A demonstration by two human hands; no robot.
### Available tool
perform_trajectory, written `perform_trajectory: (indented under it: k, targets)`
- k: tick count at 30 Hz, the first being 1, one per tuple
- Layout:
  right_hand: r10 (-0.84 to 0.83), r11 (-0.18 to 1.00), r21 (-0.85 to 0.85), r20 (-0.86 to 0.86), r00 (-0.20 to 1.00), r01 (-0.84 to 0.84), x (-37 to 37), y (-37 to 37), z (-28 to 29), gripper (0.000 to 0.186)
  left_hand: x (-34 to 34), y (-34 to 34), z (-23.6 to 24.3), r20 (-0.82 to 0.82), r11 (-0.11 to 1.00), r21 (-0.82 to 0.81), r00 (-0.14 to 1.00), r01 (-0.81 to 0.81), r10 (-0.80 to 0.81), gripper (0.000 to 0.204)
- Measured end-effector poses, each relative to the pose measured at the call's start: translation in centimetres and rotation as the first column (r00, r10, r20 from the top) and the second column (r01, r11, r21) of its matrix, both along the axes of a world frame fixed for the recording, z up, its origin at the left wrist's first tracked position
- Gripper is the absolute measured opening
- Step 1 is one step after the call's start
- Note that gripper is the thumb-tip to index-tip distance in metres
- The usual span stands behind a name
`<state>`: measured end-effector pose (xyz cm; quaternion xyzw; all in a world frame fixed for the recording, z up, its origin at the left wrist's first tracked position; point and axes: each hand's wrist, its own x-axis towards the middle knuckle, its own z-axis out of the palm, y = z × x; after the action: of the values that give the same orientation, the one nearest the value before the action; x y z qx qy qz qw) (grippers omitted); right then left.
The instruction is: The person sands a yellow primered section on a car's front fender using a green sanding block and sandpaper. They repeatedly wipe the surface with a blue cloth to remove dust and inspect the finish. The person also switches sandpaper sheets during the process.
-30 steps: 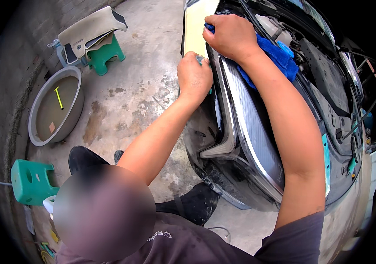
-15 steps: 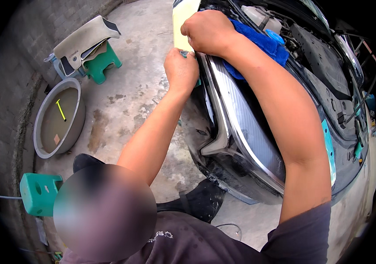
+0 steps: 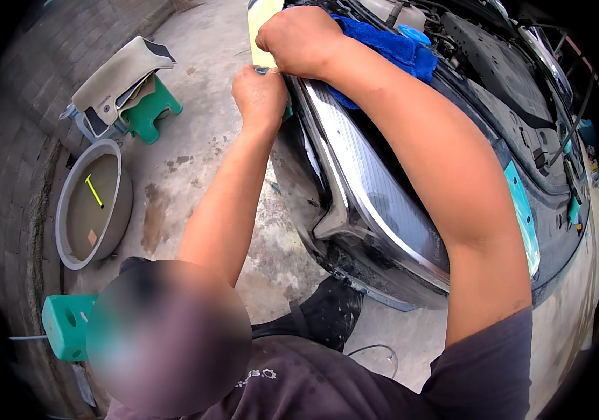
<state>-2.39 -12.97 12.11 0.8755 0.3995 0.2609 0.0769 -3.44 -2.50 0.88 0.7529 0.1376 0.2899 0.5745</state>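
At the car's upper front corner, my left hand [image 3: 259,98] is closed on a small teal-grey object, mostly hidden by the fingers, beside a pale yellow panel [image 3: 263,24]. My right hand [image 3: 299,42] is curled at that panel's right edge, just above my left hand; whatever its fingers hold is hidden. A crumpled blue cloth [image 3: 397,56] lies beside and partly under my right wrist. Below both hands runs the long lamp with a chrome border [image 3: 376,182].
A grey tub [image 3: 63,213] of murky water with a yellow T-shaped tool [image 3: 95,192] stands left, near a block wall [image 3: 5,161]. Green stools [image 3: 147,126] hold mats [image 3: 121,73] or stand lower left [image 3: 65,322]. The open engine bay [image 3: 495,77] is right; a hose [image 3: 383,348] lies below.
Both hands and the car's front corner have shifted up and left in the view; the tub and lower stool sit lower. The hands remain closed at the yellow panel.
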Motion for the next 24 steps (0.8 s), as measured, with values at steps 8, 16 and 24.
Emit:
perform_trajectory:
  k: [8, 16, 24]
  targets:
    - [0.028, 1.0, 0.0, 0.008, 1.0, -0.028, 0.1, -0.2, -0.2, 0.019, -1.5, -0.6, 0.1, 0.001, 1.0, -0.004, 1.0, -0.004, 0.004, 0.021]
    - [-0.022, 1.0, -0.007, 0.033, 0.999, 0.022, 0.1, -0.2, -0.6, 0.017, -1.1, -0.8, -0.9, 0.093, 0.999, -0.042, 0.996, 0.02, -0.016, 0.018]
    - [-0.044, 0.999, -0.01, -0.021, 0.999, 0.044, -0.3, 0.0, -0.3, 0.016, -2.0, -0.8, -2.0, 0.107, 1.0, -0.017, 0.994, -0.022, 0.024, 0.02]
